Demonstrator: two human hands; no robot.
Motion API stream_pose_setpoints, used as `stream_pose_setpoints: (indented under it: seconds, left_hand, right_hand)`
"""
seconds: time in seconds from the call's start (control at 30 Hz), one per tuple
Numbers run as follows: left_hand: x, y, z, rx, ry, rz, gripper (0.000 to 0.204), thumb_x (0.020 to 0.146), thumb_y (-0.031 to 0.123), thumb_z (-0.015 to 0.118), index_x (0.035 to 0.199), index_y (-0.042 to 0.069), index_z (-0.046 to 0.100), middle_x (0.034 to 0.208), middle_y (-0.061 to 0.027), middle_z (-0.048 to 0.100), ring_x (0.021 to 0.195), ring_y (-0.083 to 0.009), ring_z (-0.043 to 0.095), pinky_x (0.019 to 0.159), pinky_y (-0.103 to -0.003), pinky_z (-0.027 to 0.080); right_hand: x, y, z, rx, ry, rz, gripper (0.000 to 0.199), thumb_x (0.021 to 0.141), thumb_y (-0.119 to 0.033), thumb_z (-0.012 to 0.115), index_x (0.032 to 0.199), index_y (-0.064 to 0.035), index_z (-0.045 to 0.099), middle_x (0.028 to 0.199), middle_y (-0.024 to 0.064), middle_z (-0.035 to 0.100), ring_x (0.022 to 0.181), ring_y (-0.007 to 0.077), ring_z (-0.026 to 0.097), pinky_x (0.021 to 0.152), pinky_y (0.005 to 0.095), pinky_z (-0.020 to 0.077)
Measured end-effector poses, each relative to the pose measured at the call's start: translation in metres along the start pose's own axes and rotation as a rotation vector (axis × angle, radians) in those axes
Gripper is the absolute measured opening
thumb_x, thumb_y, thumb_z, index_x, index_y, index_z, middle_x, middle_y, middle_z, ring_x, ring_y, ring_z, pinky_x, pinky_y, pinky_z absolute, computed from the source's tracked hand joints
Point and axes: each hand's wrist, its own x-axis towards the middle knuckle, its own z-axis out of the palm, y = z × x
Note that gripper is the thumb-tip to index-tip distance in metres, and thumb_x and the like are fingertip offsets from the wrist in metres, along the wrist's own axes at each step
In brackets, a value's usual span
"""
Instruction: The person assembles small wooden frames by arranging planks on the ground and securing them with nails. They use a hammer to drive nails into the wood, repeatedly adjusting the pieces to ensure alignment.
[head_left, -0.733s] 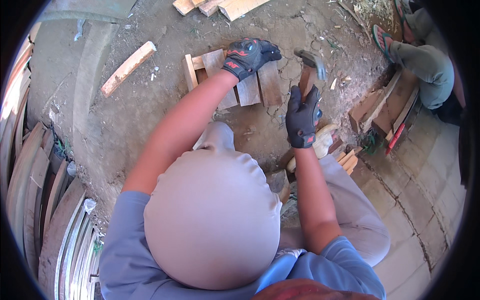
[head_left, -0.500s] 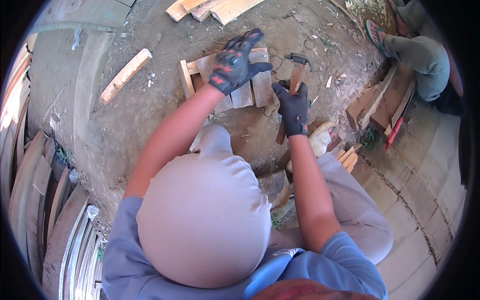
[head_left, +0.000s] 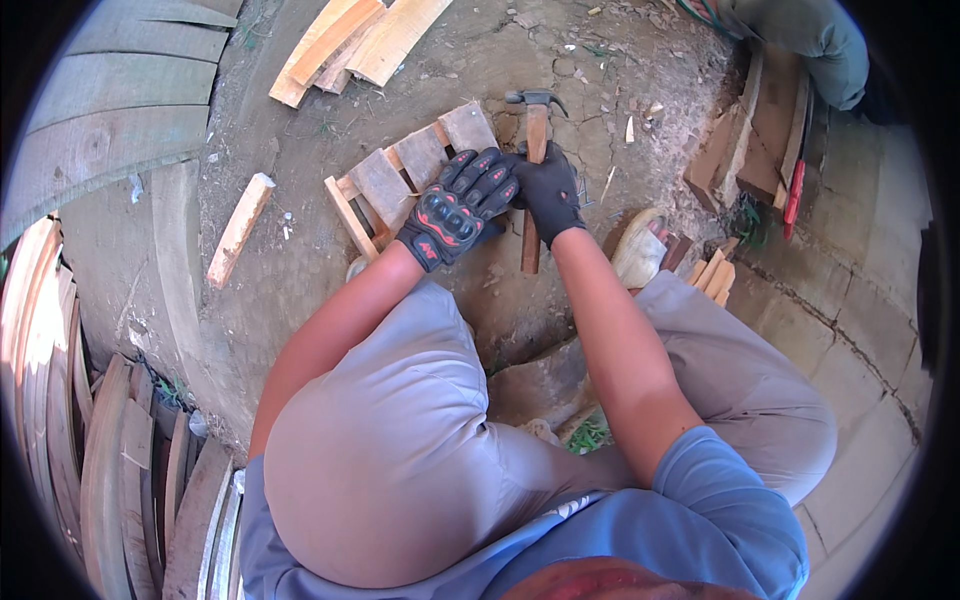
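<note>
The left hand (head_left: 458, 208) covers the lower right part of the slatted wooden panel (head_left: 405, 170); the slats beneath the glove cannot be seen. Right of that panel, the right hand (head_left: 548, 190) wraps the middle of the hammer (head_left: 533, 170), hiding that section of the handle. Above the panel, the stack of loose boards (head_left: 350, 40) is cut off by the picture's top edge. Far right of the panel, another person's leg (head_left: 800, 40) is cut off at the rim.
</note>
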Motion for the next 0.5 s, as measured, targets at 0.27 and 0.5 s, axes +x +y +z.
stream_pose_setpoints:
  seconds: [0.27, 0.5]
  left_hand:
    - [-0.001, 0.0, 0.007, -0.023, 0.055, -0.013, 0.069, 0.087, 0.038, 0.085, 0.146, 0.01, 0.063, 0.162, -0.0166, 0.053, 0.156, -0.04, 0.043, 0.13, -0.059, 0.033]
    - [0.008, 0.002, 0.002, 0.03, 0.083, -0.004, 0.068, 0.08, 0.031, 0.089, 0.14, 0.01, 0.064, 0.149, -0.0148, 0.061, 0.147, -0.0368, 0.053, 0.125, -0.057, 0.04]
  right_hand:
    - [0.003, -0.012, -0.011, -0.066, -0.133, -0.019, 0.047, 0.085, -0.031, 0.085, 0.116, -0.0001, 0.069, 0.091, 0.0134, 0.076, 0.077, 0.0228, 0.075, 0.071, 0.039, 0.0595]
    - [0.004, -0.006, -0.009, 0.089, -0.171, 0.066, 0.044, 0.085, -0.03, 0.086, 0.112, 0.0005, 0.07, 0.086, 0.0127, 0.075, 0.07, 0.0213, 0.073, 0.066, 0.0376, 0.0579]
